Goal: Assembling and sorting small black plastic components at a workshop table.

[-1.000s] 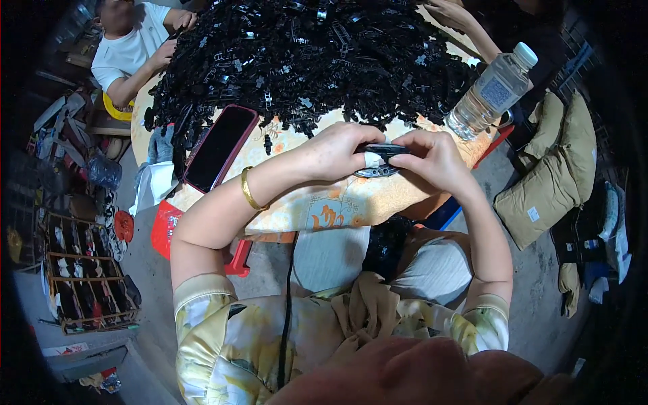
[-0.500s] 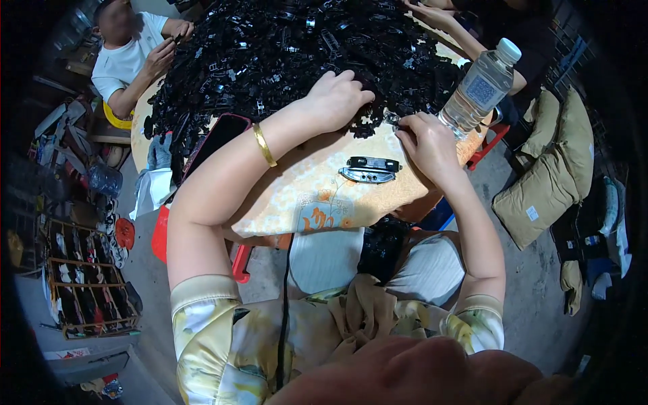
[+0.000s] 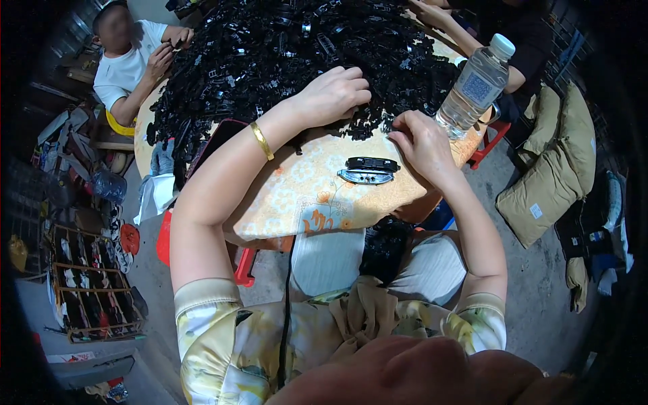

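Note:
A large heap of small black plastic parts [image 3: 270,61] covers the far side of the table. My left hand [image 3: 335,98], below a gold bangle [image 3: 262,142], rests at the heap's near edge with fingers curled down; their tips are hidden. My right hand [image 3: 426,145] is at the heap's near right edge, thumb and forefinger bent and apart, nothing visible between them. Small shiny pieces lie just left of its fingertips. On the cloth between my forearms lie a long black part [image 3: 372,164] and a silvery curved part [image 3: 366,177], side by side.
A water bottle [image 3: 474,88] stands beyond my right hand. By my left forearm lie a dark phone [image 3: 223,138] and white paper [image 3: 157,196]. The patterned tablecloth [image 3: 290,196] hangs at the near edge. Co-workers sit across at left and right; tan sacks [image 3: 550,182] lie on the floor.
My right thumb and forefinger have parted and moved slightly back from the shiny piece they were at. My left hand has shifted a little left.

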Available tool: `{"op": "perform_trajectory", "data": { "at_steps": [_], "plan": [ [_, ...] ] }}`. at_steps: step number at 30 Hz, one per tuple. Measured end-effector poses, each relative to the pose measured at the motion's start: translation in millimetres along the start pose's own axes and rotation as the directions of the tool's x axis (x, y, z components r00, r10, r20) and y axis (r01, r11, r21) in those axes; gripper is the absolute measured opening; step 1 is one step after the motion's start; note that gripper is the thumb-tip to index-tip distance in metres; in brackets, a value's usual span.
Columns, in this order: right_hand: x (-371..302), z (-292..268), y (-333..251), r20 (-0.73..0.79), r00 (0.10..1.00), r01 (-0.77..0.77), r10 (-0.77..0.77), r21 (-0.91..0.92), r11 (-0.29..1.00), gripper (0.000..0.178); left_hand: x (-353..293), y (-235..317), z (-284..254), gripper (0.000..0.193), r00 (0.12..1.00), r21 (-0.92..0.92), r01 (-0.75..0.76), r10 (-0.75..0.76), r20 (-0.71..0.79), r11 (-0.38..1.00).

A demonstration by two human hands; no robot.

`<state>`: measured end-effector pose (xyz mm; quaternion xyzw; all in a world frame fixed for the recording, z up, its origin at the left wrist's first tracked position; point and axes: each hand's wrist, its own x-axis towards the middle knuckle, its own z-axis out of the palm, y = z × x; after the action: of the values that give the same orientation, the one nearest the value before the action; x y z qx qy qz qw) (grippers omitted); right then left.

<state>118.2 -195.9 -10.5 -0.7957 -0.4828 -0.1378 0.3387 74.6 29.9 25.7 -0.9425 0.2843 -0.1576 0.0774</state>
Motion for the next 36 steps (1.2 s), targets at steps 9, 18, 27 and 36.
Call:
{"op": "perform_trajectory", "data": {
  "at_steps": [9, 18, 27, 36],
  "plan": [
    [4, 8, 4, -0.063, 0.998, 0.009, -0.007, 0.029, 1.000, 0.013, -6, 7, 9, 0.035, 0.981, -0.076, 0.103, -0.113, -0.155, 0.992],
    [5, 6, 0, -0.240, 0.970, 0.029, 0.019, 0.192, 0.981, 0.013, -12, 16, 0, 0.028, 0.705, -0.799, 0.295, -0.684, -0.187, 0.524],
    [3, 7, -18, -0.345, 0.938, 0.151, -0.038, 0.306, 0.940, 0.015, -19, 58, -3, 0.038, 0.722, -0.808, 0.011, -0.554, 0.414, -0.590],
    [2, 9, -20, -0.368, 0.896, 0.318, -0.248, 0.143, 0.937, 0.017, -23, 70, 4, 0.044, 0.765, -0.805, -0.059, -0.545, 0.343, -0.590]
  ]
}}
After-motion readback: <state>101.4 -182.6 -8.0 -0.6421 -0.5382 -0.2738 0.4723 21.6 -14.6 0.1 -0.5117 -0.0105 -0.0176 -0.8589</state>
